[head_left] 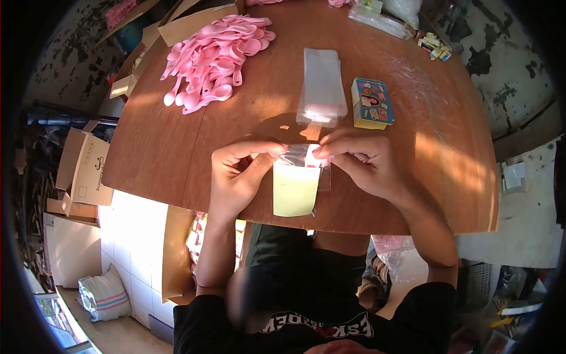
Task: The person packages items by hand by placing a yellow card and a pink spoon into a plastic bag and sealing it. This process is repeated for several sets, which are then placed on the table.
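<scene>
Between my two hands is a small clear plastic bag (290, 154) with a pale yellow card (295, 192) in it, near the table's front edge. My left hand (239, 174) pinches the bag's upper left corner between thumb and fingers. At the upper right corner, my right hand (368, 162) pinches the bag the same way. Just beyond my hands lies a stack of clear plastic sleeves (322, 82). A pile of printed cards (372, 103) with blue faces and yellow sides sits to the right of it.
A heap of pink plastic spoons (218, 59) covers the far left of the wooden table (247, 118). Small boxes (434, 46) and plastic packs (380, 20) lie at the far right. Cardboard boxes (88, 168) and a white sack (105, 295) stand on the left.
</scene>
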`<state>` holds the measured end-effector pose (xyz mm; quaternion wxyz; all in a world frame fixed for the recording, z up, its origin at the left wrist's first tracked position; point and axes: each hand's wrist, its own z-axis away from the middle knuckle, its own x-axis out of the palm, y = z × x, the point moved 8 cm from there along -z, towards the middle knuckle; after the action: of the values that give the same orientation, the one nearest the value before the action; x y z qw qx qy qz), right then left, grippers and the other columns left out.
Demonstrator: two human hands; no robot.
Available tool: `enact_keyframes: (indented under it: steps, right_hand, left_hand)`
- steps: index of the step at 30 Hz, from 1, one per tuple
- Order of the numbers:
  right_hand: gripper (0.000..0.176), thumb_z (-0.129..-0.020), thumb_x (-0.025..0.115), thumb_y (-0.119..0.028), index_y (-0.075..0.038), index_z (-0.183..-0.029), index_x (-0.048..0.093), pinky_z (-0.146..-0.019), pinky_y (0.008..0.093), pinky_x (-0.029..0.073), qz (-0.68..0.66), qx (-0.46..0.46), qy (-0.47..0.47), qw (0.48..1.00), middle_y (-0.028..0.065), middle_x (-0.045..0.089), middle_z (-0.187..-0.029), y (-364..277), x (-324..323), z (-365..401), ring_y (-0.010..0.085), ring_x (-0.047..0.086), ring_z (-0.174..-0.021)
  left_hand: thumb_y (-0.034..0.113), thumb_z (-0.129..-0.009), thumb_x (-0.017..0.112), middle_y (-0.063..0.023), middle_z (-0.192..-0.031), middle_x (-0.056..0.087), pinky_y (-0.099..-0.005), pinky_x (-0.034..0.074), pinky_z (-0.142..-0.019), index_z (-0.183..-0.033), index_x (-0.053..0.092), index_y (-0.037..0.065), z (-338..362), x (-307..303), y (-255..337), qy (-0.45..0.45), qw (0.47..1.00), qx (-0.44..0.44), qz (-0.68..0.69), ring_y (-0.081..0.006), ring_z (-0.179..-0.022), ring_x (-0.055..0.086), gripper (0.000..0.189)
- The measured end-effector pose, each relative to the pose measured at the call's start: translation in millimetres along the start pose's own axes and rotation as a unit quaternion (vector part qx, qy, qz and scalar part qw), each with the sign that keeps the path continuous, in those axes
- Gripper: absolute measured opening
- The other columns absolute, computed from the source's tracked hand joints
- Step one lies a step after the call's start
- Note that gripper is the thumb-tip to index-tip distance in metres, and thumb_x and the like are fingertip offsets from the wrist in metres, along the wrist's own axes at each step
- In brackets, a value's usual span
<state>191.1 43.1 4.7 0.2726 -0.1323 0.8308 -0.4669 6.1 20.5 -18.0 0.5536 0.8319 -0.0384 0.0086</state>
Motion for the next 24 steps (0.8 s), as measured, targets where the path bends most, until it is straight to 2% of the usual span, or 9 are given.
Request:
enact_keyframes:
  steps: [2,4,7,10,14,16,19,23,24]
  right_hand:
    - [0.019,-0.089,0.057,0.011,0.003,-0.101,0.069,-0.079,0.0259,0.052,-0.002,0.012,-0.012,1.000,0.0112,0.066,-0.102,1.1,1.2,1.2,0.0162,0.065,-0.095]
    - [0.019,-0.088,0.057,0.012,0.003,-0.100,0.069,-0.079,0.0259,0.051,0.031,0.015,-0.014,0.999,0.0118,0.067,-0.101,0.8,0.9,1.5,0.0160,0.064,-0.093]
    - [0.020,-0.088,0.056,0.011,0.003,-0.100,0.069,-0.078,0.0260,0.050,0.050,-0.008,-0.017,0.999,0.0119,0.067,-0.100,-6.0,1.0,0.3,0.0159,0.064,-0.092]
    - [0.019,-0.088,0.056,0.009,0.003,-0.101,0.069,-0.077,0.0265,0.050,0.062,-0.007,-0.023,0.998,0.0116,0.067,-0.099,-9.0,1.4,-0.1,0.0164,0.064,-0.090]
    - [0.018,-0.089,0.056,0.006,0.003,-0.102,0.069,-0.077,0.0272,0.050,0.053,0.001,-0.023,0.998,0.0113,0.067,-0.098,-10.3,1.2,0.6,0.0169,0.064,-0.090]
    - [0.016,-0.087,0.060,0.005,0.002,-0.100,0.069,-0.077,0.0279,0.051,0.066,-0.007,-0.025,0.997,0.0112,0.067,-0.097,-11.9,1.6,0.5,0.0176,0.064,-0.088]
    - [0.014,-0.083,0.067,0.003,0.002,-0.098,0.068,-0.077,0.0288,0.052,0.072,-0.036,-0.010,0.997,0.0108,0.067,-0.097,-11.2,3.8,-0.9,0.0185,0.064,-0.086]
    - [0.018,-0.079,0.074,0.000,0.002,-0.096,0.068,-0.076,0.0282,0.053,0.103,-0.018,0.006,0.994,0.0098,0.067,-0.095,-12.5,5.6,-0.6,0.0173,0.065,-0.084]
    - [0.019,-0.079,0.075,0.000,0.002,-0.096,0.067,-0.077,0.0276,0.053,0.096,0.003,0.007,0.995,0.0094,0.067,-0.095,-12.3,6.3,-0.9,0.0162,0.065,-0.084]
  left_hand:
    - [-0.002,-0.089,0.064,-0.0106,-0.091,0.073,-0.0246,0.051,-0.074,-0.097,0.072,-0.004,0.8,-0.4,-0.6,0.001,1.000,-0.001,0.001,-0.0121,-0.081,0.066,0.012]
    - [-0.005,-0.089,0.060,-0.0137,-0.093,0.070,-0.0269,0.050,-0.077,-0.095,0.070,-0.005,2.1,-0.2,-4.3,-0.009,1.000,-0.019,0.009,-0.0164,-0.086,0.065,0.011]
    - [-0.004,-0.091,0.058,-0.0112,-0.093,0.071,-0.0246,0.050,-0.077,-0.099,0.070,-0.005,0.9,-1.5,-4.5,-0.008,1.000,-0.012,0.025,-0.0128,-0.084,0.065,0.015]
    - [-0.004,-0.092,0.054,-0.0120,-0.093,0.071,-0.0253,0.050,-0.079,-0.100,0.069,-0.005,-0.5,-0.1,-1.2,-0.037,0.998,-0.012,0.051,-0.0133,-0.087,0.065,0.017]
    - [-0.005,-0.091,0.059,-0.0110,-0.092,0.071,-0.0248,0.050,-0.077,-0.102,0.069,-0.005,-0.1,2.0,-0.8,-0.039,0.997,-0.009,0.073,-0.0126,-0.085,0.065,0.015]
    - [-0.002,-0.087,0.065,-0.0116,-0.093,0.068,-0.0255,0.050,-0.075,-0.100,0.068,-0.006,1.9,1.5,-6.0,-0.026,0.998,-0.026,0.059,-0.0155,-0.084,0.065,0.013]
    - [-0.004,-0.086,0.068,-0.0113,-0.095,0.069,-0.0257,0.052,-0.076,-0.103,0.066,-0.005,2.8,-1.2,-12.4,-0.014,0.998,-0.037,0.042,-0.0151,-0.085,0.066,0.017]
    - [-0.005,-0.087,0.067,-0.0110,-0.096,0.069,-0.0264,0.053,-0.078,-0.106,0.065,-0.005,2.5,-3.7,-9.4,-0.013,0.999,-0.027,0.022,-0.0148,-0.086,0.067,0.020]
    - [-0.005,-0.087,0.066,-0.0112,-0.097,0.069,-0.0267,0.054,-0.078,-0.111,0.063,-0.005,2.8,-4.2,-8.9,-0.022,0.999,-0.022,0.015,-0.0149,-0.087,0.067,0.025]
